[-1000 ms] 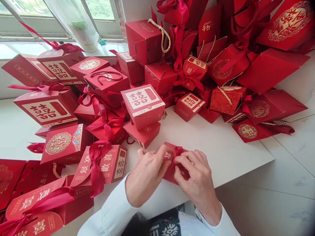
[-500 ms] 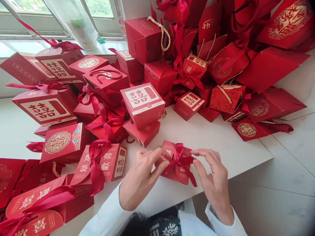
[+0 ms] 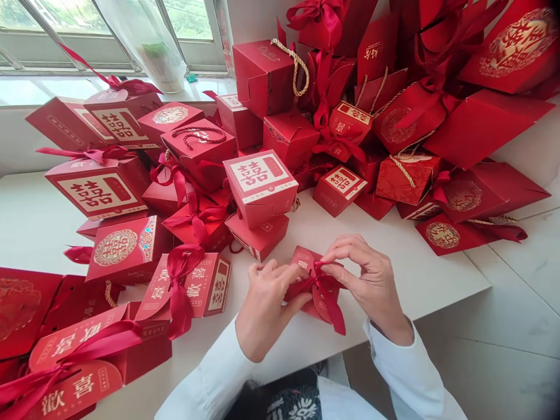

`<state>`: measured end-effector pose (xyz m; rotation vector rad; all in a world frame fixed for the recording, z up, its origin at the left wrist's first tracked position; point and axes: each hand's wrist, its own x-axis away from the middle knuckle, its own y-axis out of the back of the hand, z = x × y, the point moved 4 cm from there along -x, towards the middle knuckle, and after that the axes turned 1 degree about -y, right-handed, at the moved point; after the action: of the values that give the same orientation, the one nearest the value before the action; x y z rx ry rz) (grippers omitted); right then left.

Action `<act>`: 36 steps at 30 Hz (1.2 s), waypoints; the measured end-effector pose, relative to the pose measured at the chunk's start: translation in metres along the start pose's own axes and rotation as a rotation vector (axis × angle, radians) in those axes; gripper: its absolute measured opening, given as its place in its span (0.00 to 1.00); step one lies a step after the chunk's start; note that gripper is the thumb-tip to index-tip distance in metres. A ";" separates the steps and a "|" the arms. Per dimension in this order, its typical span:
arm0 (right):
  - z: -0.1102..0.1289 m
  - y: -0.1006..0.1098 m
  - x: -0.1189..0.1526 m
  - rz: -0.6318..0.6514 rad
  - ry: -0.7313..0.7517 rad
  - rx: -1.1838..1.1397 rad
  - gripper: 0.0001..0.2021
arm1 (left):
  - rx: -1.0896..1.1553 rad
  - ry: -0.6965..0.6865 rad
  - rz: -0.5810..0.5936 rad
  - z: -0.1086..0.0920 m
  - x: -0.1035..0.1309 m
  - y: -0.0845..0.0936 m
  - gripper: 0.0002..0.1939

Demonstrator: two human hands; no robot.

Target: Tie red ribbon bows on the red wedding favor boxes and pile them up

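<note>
A small red gift box (image 3: 303,258) with pale lettering rests near the front edge of the white table, between both hands. Across its top lies a dark red satin ribbon (image 3: 335,312) tied in a bow, one tail hanging over the front side. My left hand (image 3: 273,300) is closed, its thumb and fingers pinching the left part of the bow. On the other side, my right hand (image 3: 365,280) pinches the ribbon near the top of the bow between thumb and fingertips. Parts of the bow and the box top are hidden by the fingers.
Several red gift boxes crowd the white table (image 3: 437,280); a ribboned box (image 3: 210,289) lies left of my left hand. Two stacked boxes (image 3: 261,189) stand just beyond it. A plastic bag (image 3: 153,52) sits on the windowsill. The table's edge runs close to my body.
My right hand has come in from beside the box and now pinches the ribbon at the bow's top. My left hand has stayed at the bow's left side. The view has shifted slightly.
</note>
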<state>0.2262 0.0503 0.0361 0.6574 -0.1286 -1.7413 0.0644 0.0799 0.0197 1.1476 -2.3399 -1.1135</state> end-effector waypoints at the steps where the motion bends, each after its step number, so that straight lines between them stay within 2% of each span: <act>1: 0.000 -0.001 -0.003 0.005 -0.013 0.013 0.03 | 0.006 0.001 0.017 0.002 -0.004 0.001 0.07; 4: -0.011 -0.004 -0.009 -0.025 -0.147 0.025 0.03 | 0.030 0.004 0.069 0.008 -0.016 0.008 0.07; 7: -0.025 -0.006 -0.008 -0.043 -0.275 -0.065 0.04 | 0.067 -0.024 0.089 0.013 -0.027 0.018 0.06; 10: -0.034 -0.009 -0.002 0.003 -0.330 -0.245 0.06 | 0.076 -0.067 0.037 0.015 -0.033 0.026 0.04; 14: -0.041 -0.011 0.010 0.036 -0.383 -0.390 0.07 | 0.072 -0.066 -0.005 0.018 -0.033 0.026 0.06; 18: -0.041 -0.014 0.016 -0.018 -0.403 -0.376 0.07 | 0.121 -0.047 -0.150 0.015 -0.019 0.028 0.12; 20: -0.040 -0.015 0.014 -0.042 -0.397 -0.361 0.07 | 0.123 -0.035 -0.288 0.011 -0.007 0.030 0.11; 22: -0.038 -0.016 0.010 -0.056 -0.385 -0.349 0.07 | 0.078 -0.031 -0.419 0.004 0.006 0.028 0.06; 24: -0.037 -0.018 0.007 -0.056 -0.373 -0.334 0.07 | -0.017 -0.041 -0.466 -0.004 0.017 0.021 0.08; 26: -0.036 -0.019 0.004 -0.045 -0.356 -0.308 0.06 | -0.133 -0.049 -0.435 -0.009 0.023 0.009 0.12; 30: -0.035 -0.023 0.001 -0.034 -0.322 -0.292 0.05 | -0.248 0.024 -0.397 -0.011 0.029 -0.003 0.12; 33: -0.037 -0.024 0.000 -0.073 -0.353 -0.340 0.09 | -0.139 0.112 -0.315 -0.010 0.031 -0.001 0.12; 36: -0.037 -0.025 0.000 -0.112 -0.391 -0.335 0.13 | 0.075 0.251 -0.157 -0.008 0.033 0.003 0.18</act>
<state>0.2229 0.0666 -0.0049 0.0771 -0.0672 -1.9269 0.0465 0.0514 0.0245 1.4292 -2.1443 -0.8770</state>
